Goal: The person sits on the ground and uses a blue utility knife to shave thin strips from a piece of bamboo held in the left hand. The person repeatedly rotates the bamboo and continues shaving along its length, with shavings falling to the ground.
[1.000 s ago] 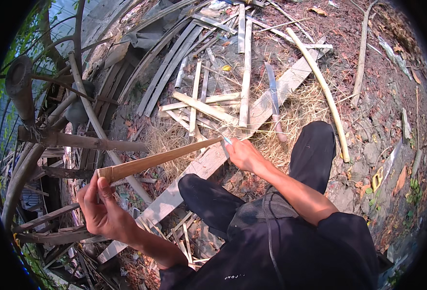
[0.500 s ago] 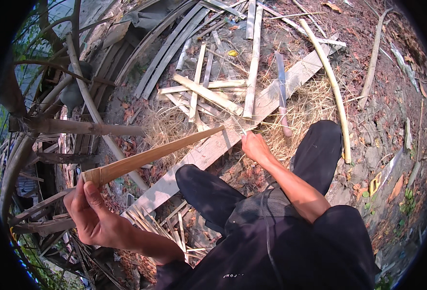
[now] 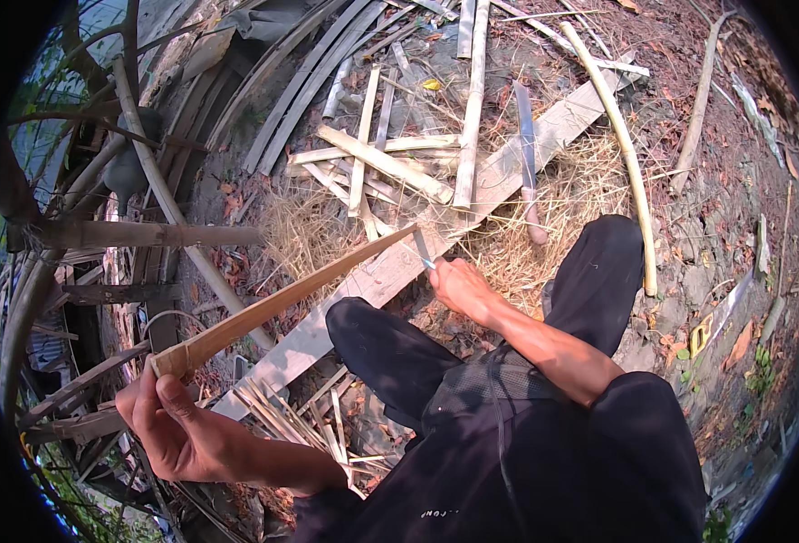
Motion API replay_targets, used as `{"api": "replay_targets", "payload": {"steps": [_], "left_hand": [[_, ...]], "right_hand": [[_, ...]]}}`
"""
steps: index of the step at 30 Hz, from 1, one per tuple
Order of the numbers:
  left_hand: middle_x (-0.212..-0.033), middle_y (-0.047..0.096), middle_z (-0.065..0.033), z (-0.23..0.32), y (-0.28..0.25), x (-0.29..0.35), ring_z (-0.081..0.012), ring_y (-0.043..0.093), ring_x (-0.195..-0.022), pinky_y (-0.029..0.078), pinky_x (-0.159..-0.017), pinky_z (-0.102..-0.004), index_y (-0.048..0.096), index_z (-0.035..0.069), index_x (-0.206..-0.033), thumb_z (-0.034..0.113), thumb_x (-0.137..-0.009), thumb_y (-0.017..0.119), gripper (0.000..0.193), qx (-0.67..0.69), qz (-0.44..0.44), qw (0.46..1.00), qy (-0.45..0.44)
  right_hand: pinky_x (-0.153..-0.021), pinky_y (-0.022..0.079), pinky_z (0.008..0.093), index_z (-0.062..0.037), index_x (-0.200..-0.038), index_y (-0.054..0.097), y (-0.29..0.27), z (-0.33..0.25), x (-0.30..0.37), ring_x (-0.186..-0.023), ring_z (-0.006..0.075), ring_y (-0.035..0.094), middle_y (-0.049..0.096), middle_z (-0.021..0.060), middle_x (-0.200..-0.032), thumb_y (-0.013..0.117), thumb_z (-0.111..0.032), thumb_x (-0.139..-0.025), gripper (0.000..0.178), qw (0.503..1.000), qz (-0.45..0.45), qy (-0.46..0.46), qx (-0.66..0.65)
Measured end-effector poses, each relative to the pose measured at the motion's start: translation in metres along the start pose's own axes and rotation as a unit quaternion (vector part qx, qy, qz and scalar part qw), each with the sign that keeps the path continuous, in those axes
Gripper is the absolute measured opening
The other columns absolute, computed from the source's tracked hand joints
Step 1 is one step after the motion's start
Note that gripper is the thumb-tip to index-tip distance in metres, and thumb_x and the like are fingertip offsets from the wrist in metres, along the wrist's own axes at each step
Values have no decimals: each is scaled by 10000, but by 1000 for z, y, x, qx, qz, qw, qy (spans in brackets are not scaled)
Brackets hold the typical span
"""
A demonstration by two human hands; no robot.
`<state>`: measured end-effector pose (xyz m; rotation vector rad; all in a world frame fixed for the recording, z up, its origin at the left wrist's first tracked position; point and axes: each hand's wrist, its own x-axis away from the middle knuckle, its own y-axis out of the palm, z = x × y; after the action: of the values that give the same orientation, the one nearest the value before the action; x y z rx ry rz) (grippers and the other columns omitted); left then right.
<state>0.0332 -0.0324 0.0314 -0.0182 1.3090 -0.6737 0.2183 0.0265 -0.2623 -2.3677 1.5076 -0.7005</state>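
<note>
My left hand (image 3: pixel 182 416) pinches the near end of a long bamboo strip (image 3: pixel 282 299) between thumb and fingers. The strip slants up and right, its far tip over a grey wooden plank (image 3: pixel 377 281) on the ground. My right hand (image 3: pixel 464 288) is closed round a knife (image 3: pixel 424 251), whose blade meets the strip's far tip; most of the handle is hidden in the fist. A long machete (image 3: pixel 526 149) lies across the plank, its handle toward me. Several split bamboo pieces (image 3: pixel 386 165) lie crossed beyond the plank.
Straw-like shavings (image 3: pixel 589 195) cover the ground around the plank. A bundle of thin strips (image 3: pixel 282 416) lies by my left forearm. A long pole (image 3: pixel 630 167) and a yellow-handled saw (image 3: pixel 714 326) lie to the right. Branches and a wooden frame (image 3: pixel 146 237) stand at left.
My right hand and the knife have moved left and slightly nearer to me, and the blade now shows against the strip's tip. My left hand has dropped slightly, still holding the strip.
</note>
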Motion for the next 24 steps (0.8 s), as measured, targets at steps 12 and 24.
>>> {"api": "replay_targets", "payload": {"steps": [12,24], "left_hand": [[-975,605,-135,-28,-4,4,-199,599,-855,533,-740,-305,635,-85,-985,188,-912,595,285,-52,51,997,-7],[-959,591,-122,-30,-10,4,-186,589,-862,522,-771,-293,634,-79,-983,177,-911,596,269,-37,29,999,21]], "right_hand": [[-549,437,508,60,-929,506,-21,-54,11,-583,463,562,536,279,-575,417,-200,-947,276,995,81,-6,-55],[-770,491,514,43,-1015,537,16,-11,-44,-864,465,597,594,334,-888,414,-260,-945,335,999,14,30,-19]]}}
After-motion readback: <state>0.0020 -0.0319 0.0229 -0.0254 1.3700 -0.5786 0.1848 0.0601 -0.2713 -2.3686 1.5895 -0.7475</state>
